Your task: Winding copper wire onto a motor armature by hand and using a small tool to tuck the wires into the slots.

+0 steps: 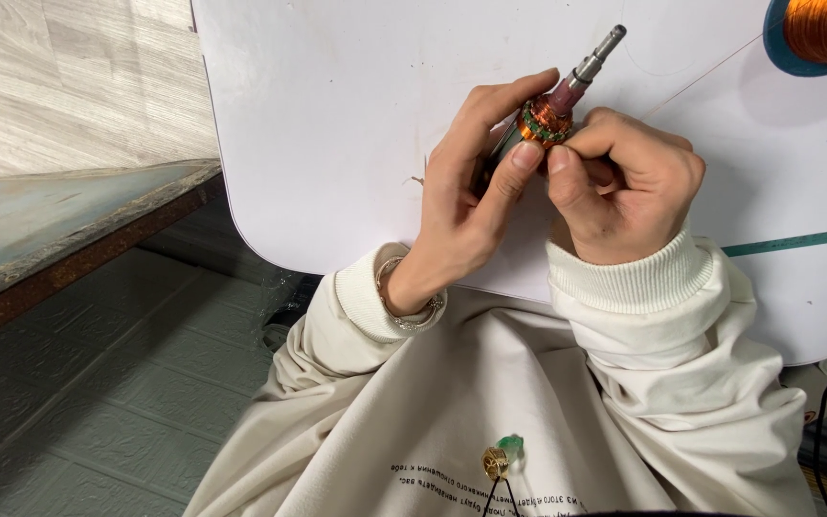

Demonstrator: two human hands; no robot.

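both hands on a small motor rotor with copper windings and a grey steel shaft (549, 113), held above the white worktop (337, 124)

left hand (466, 206) wraps closed around the rotor body; right hand (624, 182) pinches at the windings — thin wire runs toward the copper wire spool (820, 31). done well, it wants steady tension and a firm, still grip. no containers in view.

A white round-cornered table (337, 144) bears a copper wire spool (820, 33) at its far corner
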